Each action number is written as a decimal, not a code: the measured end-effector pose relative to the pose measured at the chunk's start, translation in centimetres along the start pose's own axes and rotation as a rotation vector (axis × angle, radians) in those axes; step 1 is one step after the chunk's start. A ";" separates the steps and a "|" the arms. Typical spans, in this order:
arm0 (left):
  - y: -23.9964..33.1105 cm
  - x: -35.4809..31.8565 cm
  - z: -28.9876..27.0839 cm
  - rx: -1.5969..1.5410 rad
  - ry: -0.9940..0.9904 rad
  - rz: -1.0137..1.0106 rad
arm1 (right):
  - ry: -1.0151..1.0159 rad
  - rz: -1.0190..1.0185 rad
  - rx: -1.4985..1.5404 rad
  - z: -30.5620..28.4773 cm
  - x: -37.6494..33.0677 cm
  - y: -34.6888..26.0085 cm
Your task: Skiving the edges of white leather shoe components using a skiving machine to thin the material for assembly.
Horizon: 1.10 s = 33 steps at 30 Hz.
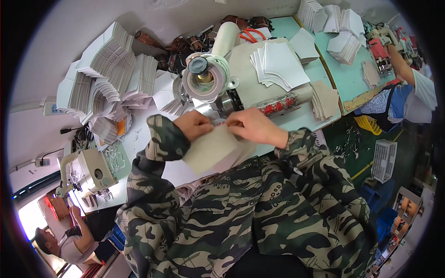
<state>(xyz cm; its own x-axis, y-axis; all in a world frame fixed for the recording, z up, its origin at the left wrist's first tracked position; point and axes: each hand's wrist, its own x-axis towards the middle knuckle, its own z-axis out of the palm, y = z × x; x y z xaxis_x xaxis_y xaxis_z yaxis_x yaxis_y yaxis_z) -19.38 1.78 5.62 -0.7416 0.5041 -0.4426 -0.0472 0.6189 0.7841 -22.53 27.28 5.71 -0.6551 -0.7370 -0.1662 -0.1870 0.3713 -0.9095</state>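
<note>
Both my hands are at the front of a bench machine [227,39] that carries a roll of pale tape [218,69]. My left hand [193,125] is closed on the upper left edge of a beige sheet piece [211,150], fingers curled over it. My right hand [256,127] pinches the same piece's upper right edge, close to the machine's metal working head [226,104]. The piece slants down toward my body. More pale pieces [243,155] lie under and beside it. My fingertips hide where its far edge meets the machine.
Stacks of white cut pieces [104,60] crowd the left. White sheets [280,65] and a beige stack [324,99] lie right, near red-handled scissors [252,35]. Another machine [88,171] stands lower left. Two other people [76,236] work at the left and far right. A white crate [384,160] stands on the floor.
</note>
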 end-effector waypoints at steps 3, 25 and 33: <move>-0.6 0.8 -1.5 0.063 0.052 -0.061 | 0.018 -0.089 -0.306 -3.2 1.6 0.0; -1.7 -0.1 0.7 -0.175 0.207 -0.103 | 0.010 0.318 0.274 1.8 -0.9 1.1; -0.2 3.5 2.5 0.173 0.322 -0.056 | 0.021 0.285 0.244 -4.5 -4.2 3.7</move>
<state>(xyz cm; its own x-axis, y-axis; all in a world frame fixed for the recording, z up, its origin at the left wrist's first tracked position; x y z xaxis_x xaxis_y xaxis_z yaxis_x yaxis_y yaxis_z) -20.34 4.94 2.82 -0.9150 0.2678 -0.3016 -0.0008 0.7466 0.6653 -23.79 34.31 4.80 -0.6712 -0.6107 -0.4201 0.1835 0.4122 -0.8924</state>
